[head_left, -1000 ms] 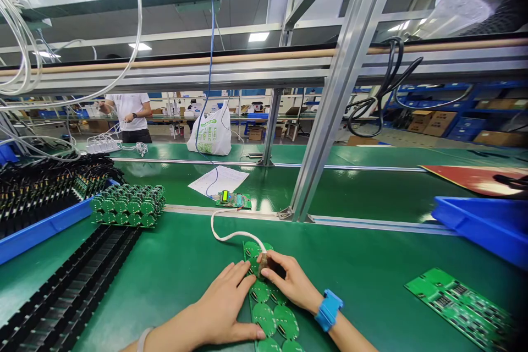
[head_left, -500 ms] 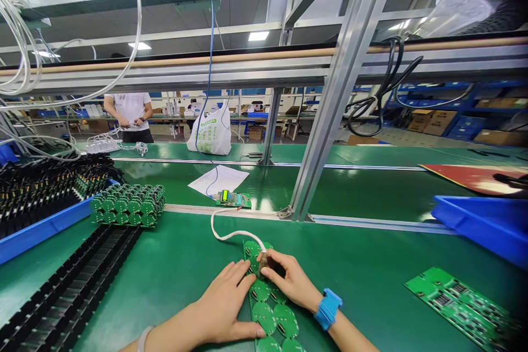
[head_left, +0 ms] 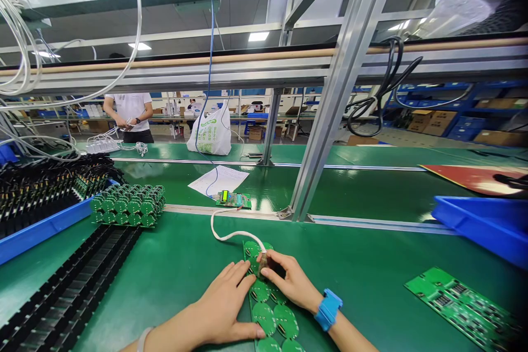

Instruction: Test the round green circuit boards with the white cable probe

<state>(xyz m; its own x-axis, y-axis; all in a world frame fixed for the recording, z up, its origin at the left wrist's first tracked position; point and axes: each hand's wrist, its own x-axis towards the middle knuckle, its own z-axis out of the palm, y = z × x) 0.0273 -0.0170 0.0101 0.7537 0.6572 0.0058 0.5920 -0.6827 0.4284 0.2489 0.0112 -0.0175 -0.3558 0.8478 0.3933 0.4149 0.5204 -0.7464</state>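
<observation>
Running lengthwise fwd, PCB strip (head_left: 264, 316) lies under approx. vert. cabled tool (head_left: 263, 264).

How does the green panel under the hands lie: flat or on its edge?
Flat: the green panel shows its broad face upward on the table, left hand touching it.

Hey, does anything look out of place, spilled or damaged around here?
I see no spill or damage. The white plastic shopping bag on the far green benchtop seems slightly out of place, an everyday carrier in a workspace of circuit boards.
</observation>
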